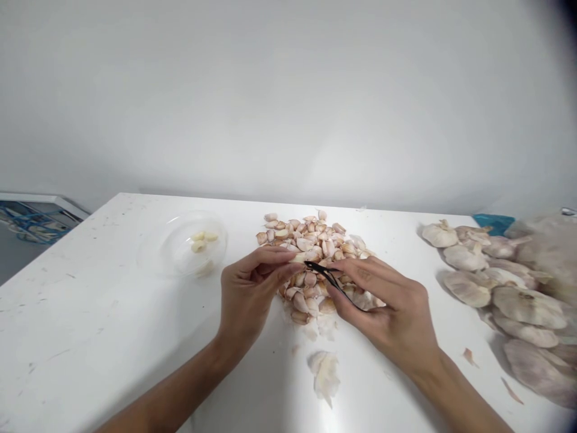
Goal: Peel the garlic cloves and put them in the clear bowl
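My left hand pinches a pale garlic clove between thumb and fingertips. Against the clove's right end rests the tip of a slim black tool with two thin arms, its exact kind unclear. My right hand is closed around that tool, thumb below and fingers above. Both hands are over a heap of unpeeled garlic cloves, which they partly cover. Left of the heap, a clear bowl holds several peeled cloves.
Whole garlic bulbs lie along the right side of the white table, beside a translucent plastic bag. Papery garlic skins lie near the front. A wall rises behind; blue cables show at far left.
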### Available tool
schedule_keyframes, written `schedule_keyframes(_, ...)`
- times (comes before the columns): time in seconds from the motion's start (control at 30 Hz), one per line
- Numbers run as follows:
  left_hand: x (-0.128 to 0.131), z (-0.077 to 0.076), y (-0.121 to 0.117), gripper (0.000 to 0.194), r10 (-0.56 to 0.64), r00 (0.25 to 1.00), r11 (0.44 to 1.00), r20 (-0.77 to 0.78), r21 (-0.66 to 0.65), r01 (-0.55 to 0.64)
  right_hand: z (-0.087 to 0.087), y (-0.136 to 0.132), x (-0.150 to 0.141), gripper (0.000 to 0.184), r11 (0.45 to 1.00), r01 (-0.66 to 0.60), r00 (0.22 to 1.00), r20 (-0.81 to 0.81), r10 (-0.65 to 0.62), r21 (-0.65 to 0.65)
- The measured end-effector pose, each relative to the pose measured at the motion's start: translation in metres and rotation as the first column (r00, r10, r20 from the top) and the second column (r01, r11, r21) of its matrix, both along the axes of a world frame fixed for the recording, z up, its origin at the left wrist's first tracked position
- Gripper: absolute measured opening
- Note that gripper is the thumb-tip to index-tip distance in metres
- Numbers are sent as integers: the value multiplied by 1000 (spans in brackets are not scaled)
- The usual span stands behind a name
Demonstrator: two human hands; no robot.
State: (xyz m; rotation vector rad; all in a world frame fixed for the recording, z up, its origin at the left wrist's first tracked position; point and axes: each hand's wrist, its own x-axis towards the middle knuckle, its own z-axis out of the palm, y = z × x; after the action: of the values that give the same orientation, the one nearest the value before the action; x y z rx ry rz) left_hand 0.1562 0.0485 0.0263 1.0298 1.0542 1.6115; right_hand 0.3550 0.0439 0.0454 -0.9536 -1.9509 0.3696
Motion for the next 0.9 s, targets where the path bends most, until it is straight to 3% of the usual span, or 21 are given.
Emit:
schedule_keyframes(0.23,0,0,0,15,5,1000,1000,-6,-10,-5,-1,0,1,29,1000,7,1000,3,-7,1)
schedule_keyframes(0.53,-1,2,-2,15,6,1000,999,-21,-48,-7,4,1,0,27,955,-9,991,-127,-30,-297)
schedule_keyframes(0.73,0,3,-2,13,-10,1000,999,-21,-32,9,3,3,3,29,956,2,992,-124,-40,-294)
schedule_keyframes(0.9,-1,4,-1,14,-40,999,999,-10,-14,40,2,3,4,30,980,60,986,-145,-88,-187)
